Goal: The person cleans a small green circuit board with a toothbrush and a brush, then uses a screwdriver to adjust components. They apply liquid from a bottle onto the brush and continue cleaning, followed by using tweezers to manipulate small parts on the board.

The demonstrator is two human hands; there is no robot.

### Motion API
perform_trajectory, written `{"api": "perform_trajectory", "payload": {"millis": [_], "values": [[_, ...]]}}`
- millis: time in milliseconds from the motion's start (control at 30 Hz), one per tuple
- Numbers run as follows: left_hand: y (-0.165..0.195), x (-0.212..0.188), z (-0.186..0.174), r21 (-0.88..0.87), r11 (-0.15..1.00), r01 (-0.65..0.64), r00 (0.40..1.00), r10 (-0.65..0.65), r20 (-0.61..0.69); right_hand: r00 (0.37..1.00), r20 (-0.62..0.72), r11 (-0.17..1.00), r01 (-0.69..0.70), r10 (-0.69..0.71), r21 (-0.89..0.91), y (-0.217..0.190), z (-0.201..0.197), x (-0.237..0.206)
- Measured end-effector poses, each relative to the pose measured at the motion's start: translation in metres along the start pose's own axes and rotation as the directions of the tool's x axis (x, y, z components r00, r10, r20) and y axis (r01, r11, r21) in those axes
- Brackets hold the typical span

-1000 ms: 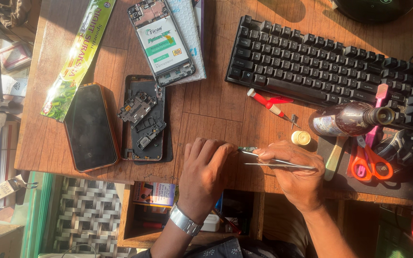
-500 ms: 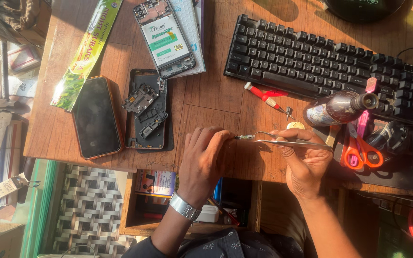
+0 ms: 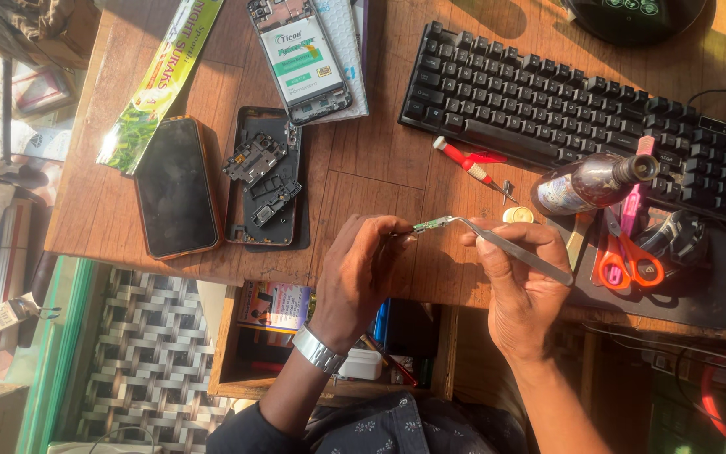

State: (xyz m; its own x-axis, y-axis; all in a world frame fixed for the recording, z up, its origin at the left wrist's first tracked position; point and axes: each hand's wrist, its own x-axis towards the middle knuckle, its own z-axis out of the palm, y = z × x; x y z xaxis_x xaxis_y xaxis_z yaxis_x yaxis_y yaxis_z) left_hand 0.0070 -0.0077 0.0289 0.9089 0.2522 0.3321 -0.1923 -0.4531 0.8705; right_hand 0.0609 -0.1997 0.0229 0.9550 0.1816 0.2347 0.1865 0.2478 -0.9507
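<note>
The right hand [image 3: 521, 282] pinches metal tweezers [image 3: 510, 245] between thumb and fingers, the tips pointing toward the left hand [image 3: 361, 273]. At the tips sits a small green circuit strip [image 3: 432, 224] (held just above the desk [image 3: 363, 181], as far as can be told). The left hand is curled, its fingertips pressed together at the strip's other end; whether they grip it or only touch it cannot be told. A metal watch [image 3: 317, 349] sits on the left wrist.

Beyond the right hand lie a red-handled screwdriver [image 3: 468, 164] and a black keyboard [image 3: 573, 118], well apart from the fingers. Just beyond the right hand's knuckles is a small round coin-like piece [image 3: 518, 215], and beside it a brown bottle [image 3: 594, 182] lies on its side. To the outside of the right hand, orange-handled scissors [image 3: 628, 256] rest on a dark mat [image 3: 699, 286].

Beyond and outside the left hand lies an opened phone shell [image 3: 266, 181] with loose black parts on it (inner boards, it seems), and next to that a dark phone [image 3: 176, 187] face up. Farther off are a phone frame [image 3: 300, 55] showing its battery and a green-and-yellow packet [image 3: 161, 80].

Below both hands, under the desk's edge, an open drawer [image 3: 237, 353] holds small boxes and pens.
</note>
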Motion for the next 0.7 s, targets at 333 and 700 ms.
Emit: {"api": "perform_trajectory", "payload": {"millis": [333, 700], "values": [[-0.001, 0.006, 0.001, -0.104, 0.994, 0.038, 0.999, -0.04, -0.014, 0.998, 0.056, 0.99, 0.002, 0.006, -0.139, 0.001, 0.015, 0.011], [-0.008, 0.005, 0.004, -0.085, 0.995, 0.045, 0.999, -0.045, 0.004, 0.997, 0.071, 0.987, 0.005, 0.007, -0.163, 0.001, 0.011, 0.011]]}}
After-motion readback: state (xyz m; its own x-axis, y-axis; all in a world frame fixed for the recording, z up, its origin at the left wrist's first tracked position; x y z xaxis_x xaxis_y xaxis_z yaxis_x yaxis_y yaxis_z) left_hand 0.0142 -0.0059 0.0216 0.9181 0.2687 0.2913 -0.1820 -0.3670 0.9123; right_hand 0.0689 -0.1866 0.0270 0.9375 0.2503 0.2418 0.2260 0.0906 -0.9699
